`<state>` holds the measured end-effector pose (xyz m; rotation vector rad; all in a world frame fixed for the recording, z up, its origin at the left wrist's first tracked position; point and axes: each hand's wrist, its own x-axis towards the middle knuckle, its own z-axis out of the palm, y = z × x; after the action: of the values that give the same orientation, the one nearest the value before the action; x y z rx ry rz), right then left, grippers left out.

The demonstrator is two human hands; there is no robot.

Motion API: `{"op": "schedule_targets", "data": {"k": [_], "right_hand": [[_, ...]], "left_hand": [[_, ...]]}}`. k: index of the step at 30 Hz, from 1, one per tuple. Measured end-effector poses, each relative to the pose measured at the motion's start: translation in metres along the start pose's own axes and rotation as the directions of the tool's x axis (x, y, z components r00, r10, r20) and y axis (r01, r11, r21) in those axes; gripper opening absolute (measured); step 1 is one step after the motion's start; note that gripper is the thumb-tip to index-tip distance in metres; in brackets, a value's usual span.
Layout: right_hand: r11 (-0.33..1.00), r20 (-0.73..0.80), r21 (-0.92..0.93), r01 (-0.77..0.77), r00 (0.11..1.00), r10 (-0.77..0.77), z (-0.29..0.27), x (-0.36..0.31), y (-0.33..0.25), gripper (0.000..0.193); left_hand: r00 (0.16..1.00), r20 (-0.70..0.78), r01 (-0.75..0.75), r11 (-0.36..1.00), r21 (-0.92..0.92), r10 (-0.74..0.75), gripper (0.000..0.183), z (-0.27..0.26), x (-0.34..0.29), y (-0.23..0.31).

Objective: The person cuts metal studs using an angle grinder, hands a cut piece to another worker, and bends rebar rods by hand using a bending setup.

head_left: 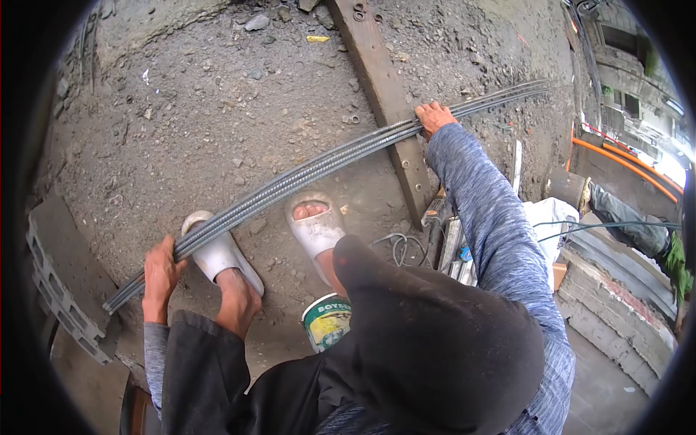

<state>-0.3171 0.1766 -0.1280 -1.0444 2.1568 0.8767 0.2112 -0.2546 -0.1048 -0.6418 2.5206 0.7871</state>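
Observation:
A bundle of several ribbed steel bars runs across the dirt ground from lower left to upper right, lying over a brown wooden plank. My left hand is closed around the bars near their left end. My right hand grips the same bundle where it crosses the plank. My two feet in white slip-on sandals stand just below the bars, the left sandal partly under them.
A grey hollow concrete block lies at the left. A small green and white paint can stands by my legs. Wires and tools lie to the right, beside white cloth and orange pipes. Another person's leg shows at the right.

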Motion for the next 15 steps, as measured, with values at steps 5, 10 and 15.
{"op": "schedule_targets", "data": {"k": [5,10,15], "right_hand": [[0.999,0.034,0.012,-0.03,0.999,0.03,-0.008,0.001,-0.006,0.036],[0.99,-0.058,-0.027,-0.136,0.989,0.134,0.006,0.007,-0.006,0.047],[0.869,-0.24,0.491,-0.065,0.948,0.207,-0.029,-0.057,-0.063,0.07]], "left_hand": [[1.0,-0.013,0.0,0.998,-0.07,-0.001,0.046,-0.007,-0.003,0.006],[1.0,0.018,0.004,0.995,-0.1,-0.003,0.06,-0.014,0.001,0.014],[1.0,0.008,0.011,0.995,-0.1,-0.01,0.06,-0.009,-0.013,0.003]]}}
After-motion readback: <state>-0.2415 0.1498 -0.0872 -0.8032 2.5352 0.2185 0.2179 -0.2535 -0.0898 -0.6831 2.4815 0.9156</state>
